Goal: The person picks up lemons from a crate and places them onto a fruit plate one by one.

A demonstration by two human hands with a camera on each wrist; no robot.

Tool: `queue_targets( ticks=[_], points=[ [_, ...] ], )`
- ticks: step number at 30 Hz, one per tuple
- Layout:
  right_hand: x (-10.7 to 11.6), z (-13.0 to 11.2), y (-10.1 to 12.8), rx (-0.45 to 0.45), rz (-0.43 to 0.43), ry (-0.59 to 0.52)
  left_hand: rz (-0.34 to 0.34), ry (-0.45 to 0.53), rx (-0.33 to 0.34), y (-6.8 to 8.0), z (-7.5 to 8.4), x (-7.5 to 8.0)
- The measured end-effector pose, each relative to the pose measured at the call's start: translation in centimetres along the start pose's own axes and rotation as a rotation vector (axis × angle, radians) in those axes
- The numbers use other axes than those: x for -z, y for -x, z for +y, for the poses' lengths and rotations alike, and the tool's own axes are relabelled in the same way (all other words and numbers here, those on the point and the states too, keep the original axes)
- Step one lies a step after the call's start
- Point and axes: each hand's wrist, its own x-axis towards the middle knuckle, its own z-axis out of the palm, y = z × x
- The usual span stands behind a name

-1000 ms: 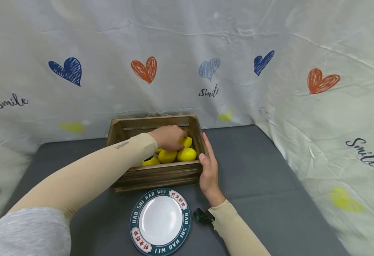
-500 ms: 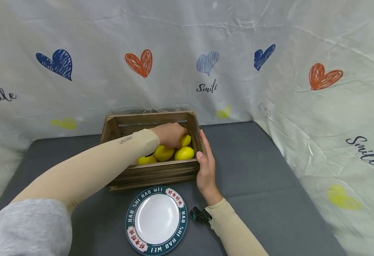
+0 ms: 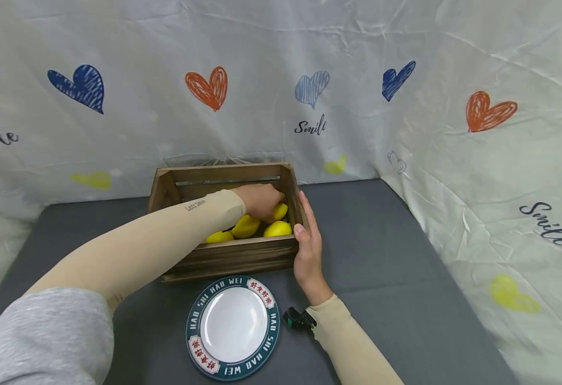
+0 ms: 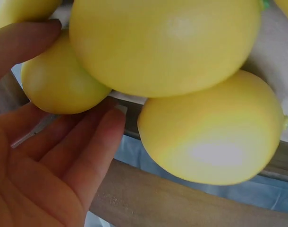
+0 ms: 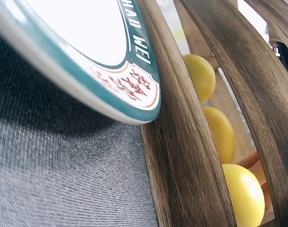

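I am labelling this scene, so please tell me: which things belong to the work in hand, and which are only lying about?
In use:
- left hand, reaching among the lemons
- right hand, against the crate

Lying about:
- plate, bare, in front of the crate
- grey mat
- heart-print cloth behind

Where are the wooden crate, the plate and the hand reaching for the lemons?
wooden crate (image 3: 232,256), head view, front slat.
plate (image 3: 233,327), head view, white centre.
left hand (image 3: 260,200), head view, back of the hand.
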Motion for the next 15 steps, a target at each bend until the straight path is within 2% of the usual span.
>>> queue_targets(
  ticks=[4,9,15],
  points=[
    [0.0,0.1,-0.1,0.008,0.004,0.006,-0.036,0.001,-0.003,-0.1,0.1,0.0],
    [0.3,0.1,-0.1,0.011,0.020,0.015,-0.041,0.042,-0.019,0.1,0.3,0.4],
    [0.2,0.1,-0.2,0.013,0.023,0.024,-0.038,0.103,0.035,1.4,0.0,1.0]
  ],
)
